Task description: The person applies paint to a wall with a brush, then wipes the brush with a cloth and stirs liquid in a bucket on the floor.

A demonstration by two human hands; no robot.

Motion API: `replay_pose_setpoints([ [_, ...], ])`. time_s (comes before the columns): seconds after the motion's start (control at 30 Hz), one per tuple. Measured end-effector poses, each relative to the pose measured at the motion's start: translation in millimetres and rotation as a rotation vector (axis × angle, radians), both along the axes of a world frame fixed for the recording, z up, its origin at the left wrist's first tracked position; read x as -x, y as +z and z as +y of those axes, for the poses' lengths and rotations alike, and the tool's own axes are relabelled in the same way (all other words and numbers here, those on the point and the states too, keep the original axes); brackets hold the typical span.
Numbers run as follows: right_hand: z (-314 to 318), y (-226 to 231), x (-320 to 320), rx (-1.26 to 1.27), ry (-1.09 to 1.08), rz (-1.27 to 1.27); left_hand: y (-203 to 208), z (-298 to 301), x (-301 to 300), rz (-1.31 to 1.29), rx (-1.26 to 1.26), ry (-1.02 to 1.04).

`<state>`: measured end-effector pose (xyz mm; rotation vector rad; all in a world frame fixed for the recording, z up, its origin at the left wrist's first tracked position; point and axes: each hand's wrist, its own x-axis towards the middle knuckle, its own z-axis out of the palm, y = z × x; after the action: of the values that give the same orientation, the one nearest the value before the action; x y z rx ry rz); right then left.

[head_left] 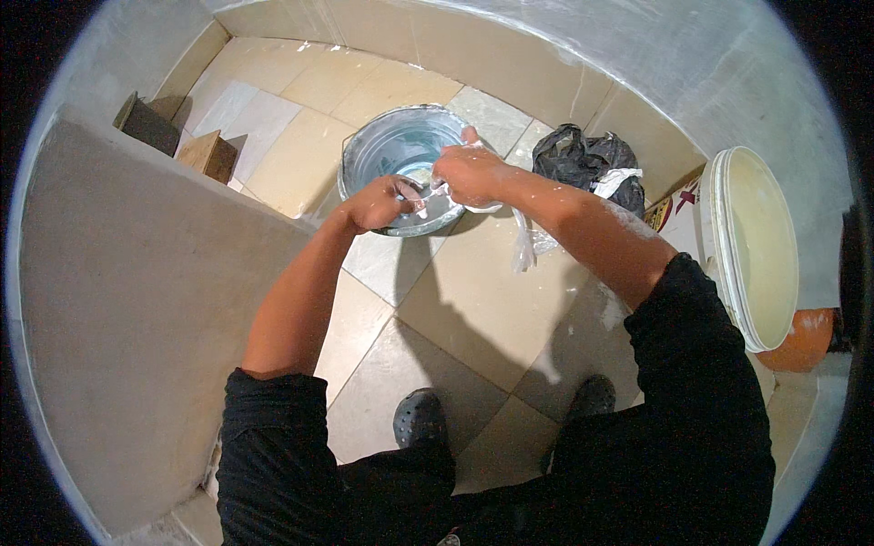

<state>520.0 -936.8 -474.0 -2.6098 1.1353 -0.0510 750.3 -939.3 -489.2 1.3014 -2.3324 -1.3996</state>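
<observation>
A thin white plastic bag is held over the near edge of a round metal bucket. The bucket sits on the tiled floor and has some pale wet stuff at the bottom.

The right hand is above the near rim of the bucket. Its grip is pressed together, pinching the top of the bag. A clear strip of the plastic hangs down just past the bucket, toward the person.

The left hand is right beside the right hand, also at the near rim of the bucket. Its fingers are curled and pressed on the other end of the bag. Both hands and the right arm have white splashes on them.

Behind the bucket and to the right, a black bag lies against the wall. Further right of the bucket stands a big white pail, with an orange thing next to it. To the left of the bucket are two wooden blocks and a low grey wall. Nearer the person than the bucket, two dark shoes stand on the floor.
</observation>
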Motion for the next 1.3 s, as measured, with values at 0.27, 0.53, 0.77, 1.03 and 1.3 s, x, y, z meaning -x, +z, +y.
replay_pose_setpoints([
  [0.27, 0, -4, -4, -0.009, -0.033, 0.042, 8, -2, -1, -0.015, 0.055, -0.059],
  [0.53, 1, -13, -6, 0.010, -0.040, -0.107, -3, -4, -4, -0.023, 0.028, 0.030],
  [0.77, -3, -18, -6, -0.034, -0.045, -0.039, 0, -2, 2, -0.030, -0.046, 0.117],
  [1.03, 0, -15, -5, -0.025, -0.062, -0.046, 12, 3, 8, -0.087, -0.129, 0.254],
  [1.3, -3, -19, -8, 0.016, -0.016, -0.014, 3, 2, 4, -0.102, -0.136, 0.320],
])
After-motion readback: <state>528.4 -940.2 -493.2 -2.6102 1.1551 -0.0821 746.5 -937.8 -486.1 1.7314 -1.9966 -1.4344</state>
